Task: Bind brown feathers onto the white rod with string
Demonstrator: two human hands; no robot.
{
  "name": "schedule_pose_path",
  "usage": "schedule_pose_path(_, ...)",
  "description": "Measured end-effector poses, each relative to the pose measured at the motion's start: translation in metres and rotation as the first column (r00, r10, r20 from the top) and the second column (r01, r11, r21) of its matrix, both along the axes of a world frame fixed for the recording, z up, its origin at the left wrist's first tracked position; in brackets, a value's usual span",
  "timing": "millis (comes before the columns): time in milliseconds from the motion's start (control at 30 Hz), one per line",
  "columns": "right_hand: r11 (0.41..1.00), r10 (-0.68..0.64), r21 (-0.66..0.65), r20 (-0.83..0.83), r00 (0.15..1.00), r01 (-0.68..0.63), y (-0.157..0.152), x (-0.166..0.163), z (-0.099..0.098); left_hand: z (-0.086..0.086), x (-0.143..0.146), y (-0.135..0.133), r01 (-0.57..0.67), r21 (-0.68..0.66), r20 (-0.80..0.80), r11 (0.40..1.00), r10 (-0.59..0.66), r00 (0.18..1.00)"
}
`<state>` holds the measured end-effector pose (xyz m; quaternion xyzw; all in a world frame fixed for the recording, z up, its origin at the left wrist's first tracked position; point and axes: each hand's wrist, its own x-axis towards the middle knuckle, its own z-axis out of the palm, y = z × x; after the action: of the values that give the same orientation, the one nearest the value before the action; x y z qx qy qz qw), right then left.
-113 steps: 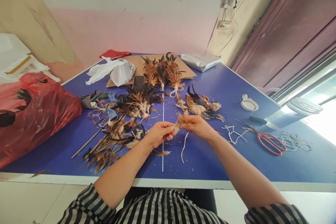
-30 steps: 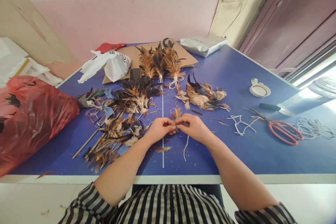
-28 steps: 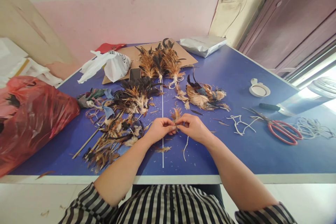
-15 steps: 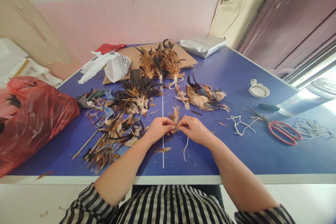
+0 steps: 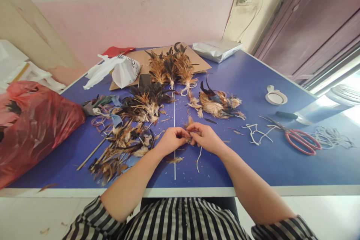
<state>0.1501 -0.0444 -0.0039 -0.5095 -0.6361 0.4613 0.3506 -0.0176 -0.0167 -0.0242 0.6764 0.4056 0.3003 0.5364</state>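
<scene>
Far left: translucent red plastic bag [image 5: 42, 131], dark feathers visible inside. Left of centre: loose pile of mottled brown and cream feathers [image 5: 119, 148] low, pile of glossy black-brown feathers [image 5: 150, 104] above it.

Centre: left hand [image 5: 173, 140] pinches, thumb and fingers closed around the base of a small, light-brown feather tuft [image 5: 190, 120]. The tuft's tip pokes up between the hands, just above the blue tabletop [image 5: 247, 174]; base hidden by fingers. Straight above, upper centre: upright-looking brown-and-black feather bundles [image 5: 184, 65] with white string at their lower ends.

Short white string [image 5: 199, 160] lies just below the right hand [image 5: 207, 137]. That hand's fingers are bent in, tips meeting the left's at the tuft base. Can't tell what it grips, if anything.

Step in hand, my read: fine two-handed fingertip work at the tuft base. Next move calls for the left pinch holding firm so feathers don't slip, right fingertips free to adjust.

Right: red-handled metal scissors [image 5: 303, 141], well apart from both hands.
</scene>
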Motion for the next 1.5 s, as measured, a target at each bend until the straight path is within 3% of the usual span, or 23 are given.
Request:
schedule_pose_path(200,0.998,0.009,0.063,0.128,0.992,-0.017,0.005,0.002,-0.011,0.002,-0.001,-0.002,-0.034,0.223,-0.113,0.974,0.061,0.992)
schedule_pose_path(367,0.999,-0.029,0.018,0.123,0.992,0.027,0.008,0.002,-0.015,0.007,0.002,-0.008,-0.032,0.462,-0.178,0.886,0.128,0.976)
schedule_pose_path(500,0.999,-0.047,0.009,0.117,0.992,0.046,0.01,0.001,-0.017,0.003,0.004,-0.009,-0.034,0.542,-0.196,0.839,0.166,0.966)
schedule_pose_path(767,0.999,-0.028,0.033,0.141,0.99,0.024,0.011,0.0,-0.016,-0.006,0.004,-0.008,-0.014,0.607,-0.198,0.795,0.169,0.966)
schedule_pose_path(1033,0.998,-0.053,-0.039,0.06,0.997,0.056,0.01,0.003,-0.019,-0.004,0.001,-0.008,-0.008,0.595,-0.245,0.803,0.191,0.951)
schedule_pose_path(1267,0.997,-0.079,-0.009,0.08,0.994,0.079,0.01,0.005,-0.022,0.004,-0.005,-0.005,0.148,0.591,-0.362,0.793,0.096,0.927)
schedule_pose_path(1500,0.987,-0.106,0.142,0.228,0.968,0.075,0.008,0.004,-0.021,0.01,-0.011,-0.001,0.3,0.574,-0.466,0.762,0.002,0.885)
